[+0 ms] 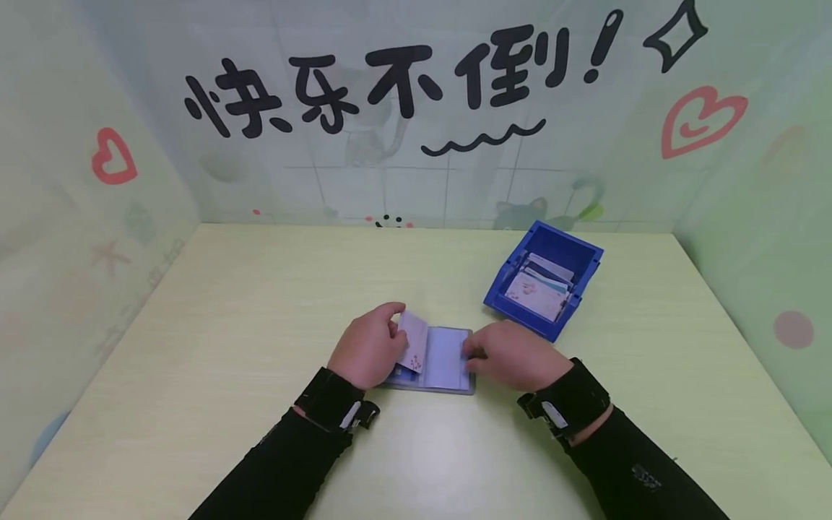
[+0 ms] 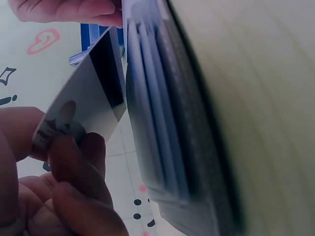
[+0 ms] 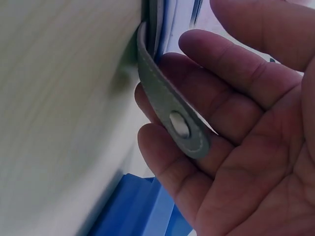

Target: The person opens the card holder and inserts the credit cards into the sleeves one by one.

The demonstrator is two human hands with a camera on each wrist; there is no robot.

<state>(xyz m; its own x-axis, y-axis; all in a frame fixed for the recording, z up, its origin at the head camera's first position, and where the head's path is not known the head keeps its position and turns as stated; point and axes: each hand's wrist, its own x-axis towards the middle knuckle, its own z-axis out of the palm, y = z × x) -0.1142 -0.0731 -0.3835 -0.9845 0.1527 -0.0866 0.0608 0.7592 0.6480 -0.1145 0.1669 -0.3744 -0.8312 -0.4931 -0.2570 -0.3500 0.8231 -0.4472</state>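
A card holder (image 1: 447,359) lies spread on the table, its pale sleeves uppermost. My left hand (image 1: 365,348) pinches a pale card (image 1: 414,341) with a small floral print, tilted over the holder's left half. In the left wrist view, the card (image 2: 93,98) shows a dark stripe and stands apart from the stacked sleeves (image 2: 150,108). At the holder's right edge is my right hand (image 1: 520,354), fingers loosely bent and thumb apart from them. A grey strap (image 3: 165,96) with a metal snap (image 3: 179,124) lies against those fingers in the right wrist view.
Behind my right hand stands a blue box (image 1: 499,285), set at an angle, with several cards (image 1: 538,295) in it. Printed walls (image 1: 390,180) border the pale wooden table (image 1: 292,289) at the back and both sides.
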